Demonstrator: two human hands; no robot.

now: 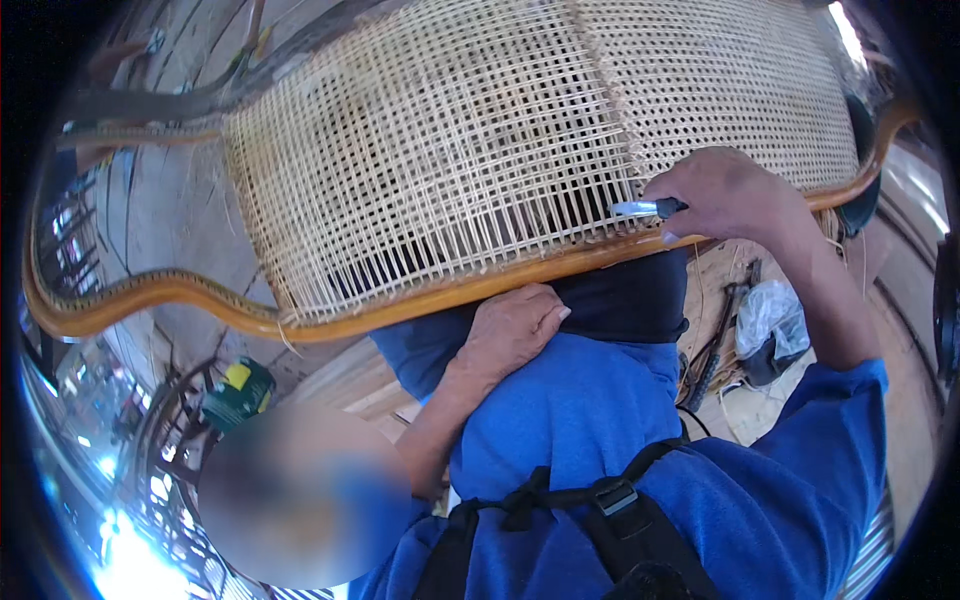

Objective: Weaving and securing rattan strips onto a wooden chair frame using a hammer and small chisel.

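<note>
Cane webbing (450, 150) lies stretched across the wooden chair frame (420, 305) on your lap, and your right hand (725, 195) grips a small tool (645, 208) at its lower edge. Your left hand (510, 330) rests loosely curled, grasping nothing, under the frame. One slip could tear strands or jab that hand.

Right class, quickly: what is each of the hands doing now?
Left hand: curled, resting under the chair frame, holding nothing visible.
Right hand: closed on a small tool.

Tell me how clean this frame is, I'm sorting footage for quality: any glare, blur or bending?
Head view: strong fisheye bending curves the chair's wooden frame; blown-out glare at the lower left and upper right; a blurred patch at lower left; right hand and woven cane panel are sharp.
</note>
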